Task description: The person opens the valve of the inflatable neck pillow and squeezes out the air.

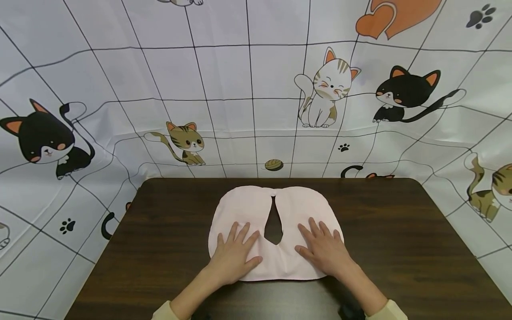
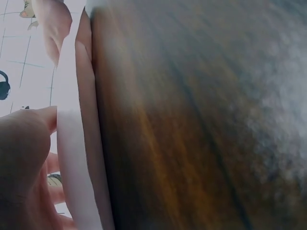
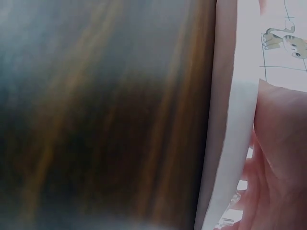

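Table (image 2: 201, 124) blurred in both wrist views; left hand (image 2: 24, 163) cut by frame edge.

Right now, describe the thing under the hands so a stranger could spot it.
On the dark wooden table, both hands lie flat on a pale pink cloth. It is rounded, with a teardrop-shaped hole in its middle and a slit to its far edge.

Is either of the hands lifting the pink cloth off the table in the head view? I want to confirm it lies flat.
No, both the left hand and right hand press flat on the pink cloth.
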The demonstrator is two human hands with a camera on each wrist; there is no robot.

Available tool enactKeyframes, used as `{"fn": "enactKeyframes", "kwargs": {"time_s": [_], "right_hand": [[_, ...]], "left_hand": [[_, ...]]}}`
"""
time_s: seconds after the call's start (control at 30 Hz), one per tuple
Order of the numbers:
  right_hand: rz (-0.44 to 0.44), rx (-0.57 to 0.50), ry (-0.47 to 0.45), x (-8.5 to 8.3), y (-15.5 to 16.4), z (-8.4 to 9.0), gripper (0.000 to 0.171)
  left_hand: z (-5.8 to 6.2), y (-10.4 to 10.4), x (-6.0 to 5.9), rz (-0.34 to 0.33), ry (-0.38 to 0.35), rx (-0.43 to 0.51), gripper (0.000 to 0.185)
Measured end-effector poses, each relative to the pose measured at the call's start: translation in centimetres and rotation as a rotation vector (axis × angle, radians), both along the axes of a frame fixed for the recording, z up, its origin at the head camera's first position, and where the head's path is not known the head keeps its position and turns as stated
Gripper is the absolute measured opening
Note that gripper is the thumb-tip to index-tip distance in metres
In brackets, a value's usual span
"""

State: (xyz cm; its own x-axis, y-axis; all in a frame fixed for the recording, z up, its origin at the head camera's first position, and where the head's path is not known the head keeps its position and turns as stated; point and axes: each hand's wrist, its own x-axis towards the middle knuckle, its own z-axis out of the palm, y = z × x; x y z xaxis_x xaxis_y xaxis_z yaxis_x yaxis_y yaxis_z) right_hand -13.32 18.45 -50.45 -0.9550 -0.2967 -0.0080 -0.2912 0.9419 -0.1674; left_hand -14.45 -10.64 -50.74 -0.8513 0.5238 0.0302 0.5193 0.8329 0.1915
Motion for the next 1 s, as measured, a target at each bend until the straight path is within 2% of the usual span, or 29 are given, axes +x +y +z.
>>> {"fn": "enactKeyframes", "kwargs": {"time_s": [0.3,0.53,0.67,1.0], "right_hand": [[0.003,0.033,-0.005,-0.05,-0.05,-0.23,0.063],[-0.004,0.034,-0.069,-0.1,-0.29,0.02,0.065],[-0.02,0.022,-0.092,0.02,-0.32,0.09,0.066],[-0.017,0.025,-0.066,-0.03,-0.32,0.09,0.066]], "left_hand": [[-0.53,-0.16,-0.17,-0.004,-0.013,-0.045,0.065],[0.31,-0.19,0.32,-0.006,-0.018,-0.078,0.063],[0.27,-0.16,0.29,-0.006,-0.04,-0.116,0.065],[-0.29,-0.1,-0.21,0.003,-0.071,-0.139,0.067]]}}
